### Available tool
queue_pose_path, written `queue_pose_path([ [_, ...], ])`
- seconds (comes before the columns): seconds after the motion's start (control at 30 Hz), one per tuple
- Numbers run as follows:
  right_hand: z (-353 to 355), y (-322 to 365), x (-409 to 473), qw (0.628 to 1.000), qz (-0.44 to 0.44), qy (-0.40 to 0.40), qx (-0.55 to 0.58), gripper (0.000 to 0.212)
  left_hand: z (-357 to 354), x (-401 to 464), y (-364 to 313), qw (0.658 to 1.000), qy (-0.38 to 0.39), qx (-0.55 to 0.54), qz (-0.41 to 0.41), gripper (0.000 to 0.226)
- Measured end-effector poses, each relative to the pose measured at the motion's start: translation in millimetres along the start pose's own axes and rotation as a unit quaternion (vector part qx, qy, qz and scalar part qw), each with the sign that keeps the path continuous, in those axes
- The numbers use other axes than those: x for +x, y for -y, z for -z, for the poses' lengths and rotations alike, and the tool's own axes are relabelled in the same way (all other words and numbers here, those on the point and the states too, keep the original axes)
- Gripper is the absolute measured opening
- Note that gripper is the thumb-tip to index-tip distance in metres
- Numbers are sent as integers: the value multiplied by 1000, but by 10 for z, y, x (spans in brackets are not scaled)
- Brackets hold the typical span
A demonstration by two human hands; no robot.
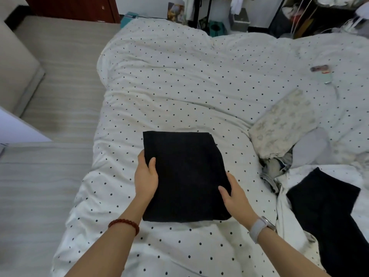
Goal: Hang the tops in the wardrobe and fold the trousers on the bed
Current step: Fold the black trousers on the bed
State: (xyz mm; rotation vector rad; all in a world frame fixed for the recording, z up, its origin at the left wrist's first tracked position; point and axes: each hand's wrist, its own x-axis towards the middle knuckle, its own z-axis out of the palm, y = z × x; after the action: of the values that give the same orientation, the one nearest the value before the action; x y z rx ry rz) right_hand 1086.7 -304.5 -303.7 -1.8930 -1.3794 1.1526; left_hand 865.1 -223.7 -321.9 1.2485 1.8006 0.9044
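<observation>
Two bare forearms reach forward from the bottom edge over a bed. The left wrist wears a red bead bracelet [124, 223]; the right wrist wears a pale watch [259, 228].

The left hand [146, 176] grips the left edge of a folded pair of black trousers [184, 174], thumb lying on top of the cloth and fingers tucked under the edge. The right hand [235, 196] grips the right edge lower down, thumb on top, fingers hidden beneath. The trousers form a neat dark rectangle lying flat on the bed, in the middle of the view, between the two hands.

The bed is covered by a white duvet [169, 76] scattered with small black dots, rumpled into soft folds. To the right, near the bottom corner, another dark garment [327, 208] lies spread on the cover, well apart from the folded trousers. Above it sits a cream patterned pillow [283, 122] beside a bundle of crumpled pale cloth.

Farther right, a small device with a white cable [324, 74] rests on the duvet.

To the left of the bed runs pale striped wooden flooring [60, 76]. At the far end stand a dark red door [69, 7], a black clothes rail [203, 11] hung with pale garments, and cluttered shelves at the top right.
</observation>
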Motion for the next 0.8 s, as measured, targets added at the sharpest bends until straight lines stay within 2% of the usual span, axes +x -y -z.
queue_pose_path([
  [0.07, -12, 23, 11, 999, 30, -43, -4, 33, -23, 22, 5, 999, -42, 19, -19, 41],
  [0.17, -75, 43, 98, 994, 36, -104, -13, 29, -38, 97, 75, 993, -84, 76, -39, 39],
  [0.27, -130, -57, 228, 995, -5, -86, -60, 35, -68, 252, 212, 983, -11, 180, 27, 39],
  [0.3, -131, -84, 273, 994, -29, -78, -71, 40, -91, 298, 229, 982, 19, 182, 56, 41],
  [0.4, -151, -52, 364, 995, -38, -50, -78, 56, -150, 288, 274, 989, 59, 82, 105, 49],
  [0.53, -219, 29, 435, 996, -47, -6, -77, 59, -82, 21, 448, 982, 106, -43, 152, 57],
  [0.63, -312, 85, 488, 994, -79, 14, -70, 62, -54, -54, 475, 969, 135, -88, 189, 59],
  [0.8, -347, 93, 460, 999, -53, 3, -6, 67, -51, -204, 381, 990, 98, -38, 94, 66],
])
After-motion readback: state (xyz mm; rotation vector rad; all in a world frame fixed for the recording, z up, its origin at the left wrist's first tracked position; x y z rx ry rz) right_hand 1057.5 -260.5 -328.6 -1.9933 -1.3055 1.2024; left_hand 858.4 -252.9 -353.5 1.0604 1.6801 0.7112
